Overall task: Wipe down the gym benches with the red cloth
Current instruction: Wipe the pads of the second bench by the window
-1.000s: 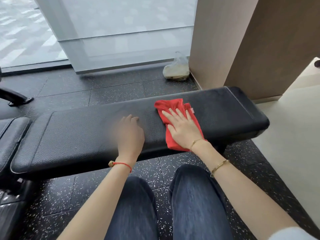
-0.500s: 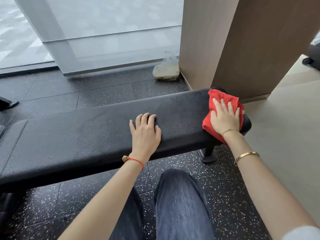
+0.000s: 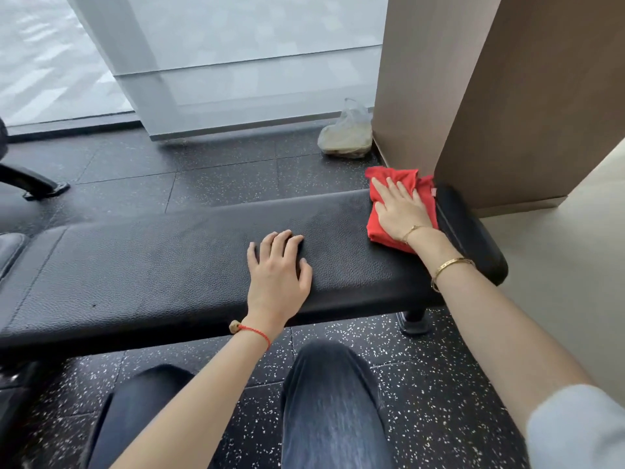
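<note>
A long black padded gym bench [image 3: 169, 265] runs across the view from left to right. The red cloth [image 3: 382, 228] lies bunched on the bench top near its right end, reaching the far edge. My right hand [image 3: 400, 208] presses flat on the cloth, fingers spread, and covers its middle. My left hand [image 3: 277, 275] rests palm down on the bare pad near the front edge, to the left of the cloth, holding nothing.
A brown column [image 3: 473, 89] stands right behind the bench's right end. A clear plastic bag [image 3: 345, 137] sits on the speckled black floor by the column. Another black pad [image 3: 10, 248] adjoins at the left. My knees [image 3: 324, 401] are under the bench's front edge.
My right hand slid the red cloth from the bench's middle to its right end, then back a little toward the far edge. My left hand shifted right along the pad.
</note>
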The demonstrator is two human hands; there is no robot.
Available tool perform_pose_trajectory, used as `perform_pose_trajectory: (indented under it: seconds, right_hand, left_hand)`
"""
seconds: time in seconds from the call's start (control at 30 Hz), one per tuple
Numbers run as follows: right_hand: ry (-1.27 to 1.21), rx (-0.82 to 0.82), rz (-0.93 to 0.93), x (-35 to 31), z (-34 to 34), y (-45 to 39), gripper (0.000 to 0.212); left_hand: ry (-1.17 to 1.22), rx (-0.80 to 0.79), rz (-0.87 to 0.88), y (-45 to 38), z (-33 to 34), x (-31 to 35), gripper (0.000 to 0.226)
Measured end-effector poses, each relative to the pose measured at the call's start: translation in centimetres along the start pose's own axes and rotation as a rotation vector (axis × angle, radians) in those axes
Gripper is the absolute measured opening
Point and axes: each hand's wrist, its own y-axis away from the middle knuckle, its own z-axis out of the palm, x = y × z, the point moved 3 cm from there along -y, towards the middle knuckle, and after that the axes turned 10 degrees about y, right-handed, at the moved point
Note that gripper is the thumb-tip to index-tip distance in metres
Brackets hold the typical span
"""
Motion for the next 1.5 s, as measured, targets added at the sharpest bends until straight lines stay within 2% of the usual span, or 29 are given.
perform_pose_trajectory:
  seconds: [0.17,0.27,0.4,0.53,0.67,0.93,1.07,1.23,1.37,1.5]
  right_hand:
    - [0.026,0.065,-0.280,-7.8,1.0,3.8,0.057]
    - [0.043,0.088,-0.405,-10.3,1.6,6.2,0.057]
    - [0.007,0.072,-0.378,-11.4,1.7,5.9,0.057]
    - [0.003,0.057,-0.289,-15.4,1.5,3.5,0.057]
    - [0.020,0.045,-0.316,-22.7,1.6,2.5,0.057]
    - [-0.006,0.046,-0.626,-41.6,2.9,7.3,0.057]
    - [-0.013,0.032,-0.618,-46.7,3.1,7.0,0.057]
    - [-0.022,0.030,-0.558,-53.5,3.2,6.2,0.056]
    - [0.011,0.042,-0.524,-55.4,3.4,7.4,0.056]
    - [0.028,0.124,-0.596,-53.0,3.7,11.7,0.057]
  left_hand:
    - [0.044,0.010,-0.018,-0.1,0.1,-0.1,0.043]
    - [0.121,0.036,-0.031,0.1,-0.1,-0.5,0.041]
    - [0.167,0.096,-0.007,0.8,-1.8,-1.8,0.037]
    - [0.133,0.142,0.000,1.8,-5.4,-6.0,0.035]
    - [0.091,0.195,-0.069,3.2,-9.8,-12.5,0.035]
    - [0.011,0.309,-0.197,7.2,-17.8,-26.7,0.036]
    - [-0.013,0.294,-0.190,7.8,-20.3,-32.7,0.036]
    - [0.000,0.270,-0.158,7.5,-21.6,-36.9,0.034]
    - [0.057,0.232,-0.155,6.7,-21.5,-38.2,0.032]
    - [0.108,0.198,-0.090,5.8,-20.8,-38.2,0.031]
